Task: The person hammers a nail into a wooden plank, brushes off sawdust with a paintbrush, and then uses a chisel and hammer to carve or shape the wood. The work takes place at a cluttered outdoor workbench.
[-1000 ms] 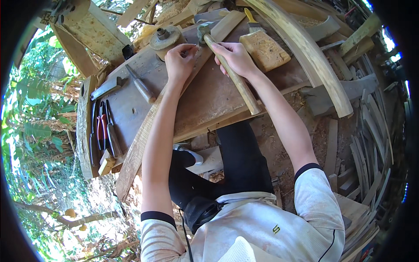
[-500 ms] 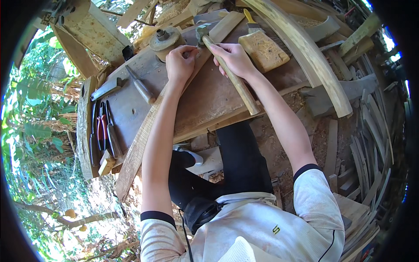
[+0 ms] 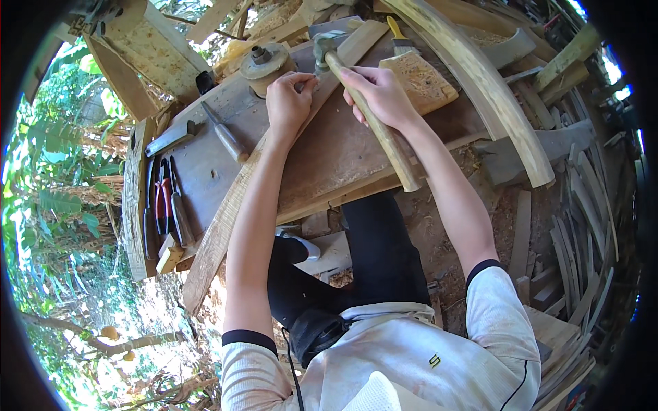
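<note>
Hammer head [image 3: 323, 52] — beyond right hand [image 3: 382, 94]

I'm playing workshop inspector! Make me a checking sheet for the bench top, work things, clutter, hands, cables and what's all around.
Surface: flat brown wooden bench top, scuffed.
Job's things: grey metal-headed hammer with a long wooden handle; long flat light-brown wooden board slanting across the bench.
Clutter: wooden-handled metal chisel, red-handled pliers, yellow-handled brush, rough pale wooden block.
Hands: right hand grips the hammer's handle; left hand curls by the board, anything pinched there too small to tell.
Cables: thin black cord at the person's waist; its use is unclear.
Surroundings: green leafy plants on the left, thin grey-brown wooden strips on the right.
</note>
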The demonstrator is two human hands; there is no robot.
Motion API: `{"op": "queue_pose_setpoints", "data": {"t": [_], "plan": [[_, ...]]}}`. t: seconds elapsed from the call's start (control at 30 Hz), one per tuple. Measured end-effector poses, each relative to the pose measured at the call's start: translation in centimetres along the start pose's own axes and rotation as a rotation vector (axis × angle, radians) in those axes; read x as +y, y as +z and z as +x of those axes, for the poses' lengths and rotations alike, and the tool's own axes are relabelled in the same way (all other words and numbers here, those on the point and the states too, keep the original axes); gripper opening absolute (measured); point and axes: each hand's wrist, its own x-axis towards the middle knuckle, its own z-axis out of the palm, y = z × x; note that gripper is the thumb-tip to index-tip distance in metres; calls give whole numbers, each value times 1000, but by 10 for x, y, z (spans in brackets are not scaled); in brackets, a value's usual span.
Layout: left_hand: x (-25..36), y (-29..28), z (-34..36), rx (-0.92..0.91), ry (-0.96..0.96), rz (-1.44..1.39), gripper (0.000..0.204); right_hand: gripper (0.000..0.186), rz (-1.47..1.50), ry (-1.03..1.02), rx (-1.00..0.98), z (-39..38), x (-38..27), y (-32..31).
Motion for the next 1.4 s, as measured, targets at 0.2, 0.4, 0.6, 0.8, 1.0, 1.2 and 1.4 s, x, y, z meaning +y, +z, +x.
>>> {"op": "queue_pose_setpoints", "data": {"t": [0.2, 0.4, 0.6, 0.8, 1.0, 1.2, 1.4], "plan": [[7, 1, 0, -10, 57, 18, 15, 39, -21, -15, -18, 1, -3, 3], [10, 1, 1, -14, 33, 30, 16, 38, -64, -34, 3, 0, -7, 6], [12, -1, -1, -19, 14, 0, 15, 39, -66, 18, -2, -2, -5, 9], [16, -2, -3, 26, 54, 68, 8, 38, 166, -4, 74, 18, 8, -3], [34, -5, -7, -26, 170, 62, 2, 37, 170, 28, 142, 23, 33, -24], [31, -16, -6, 167, 14, -14, 8, 36, 123, 20, 128, 23, 31, -10], [40, -10, -5, 253, 122, -11, 9, 35, 87, -16, 135, 21, 29, -13]]}}
